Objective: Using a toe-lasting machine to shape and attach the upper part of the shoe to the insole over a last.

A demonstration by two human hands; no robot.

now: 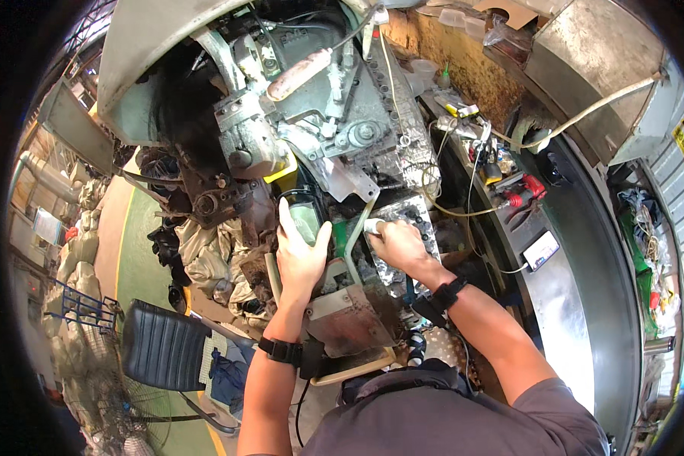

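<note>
My left hand [300,254] wraps around a small greenish translucent cover [305,216] at the front of a large, greasy grey-green machine [334,114]. My right hand [397,243] presses a small white piece [372,226], held between the fingers, against a silvery perforated metal plate [410,220] on the machine's front. A pale tube [355,232] bends down between the two hands. Both wrists wear black bands. What sits under the palms is hidden.
A long metal bench [585,251] runs along the right, with red-handled pliers [524,194], a phone [541,249] on a cable, wires and small tools. A black padded seat [159,346] stands at lower left. Rags and dark parts pile at the left of the machine.
</note>
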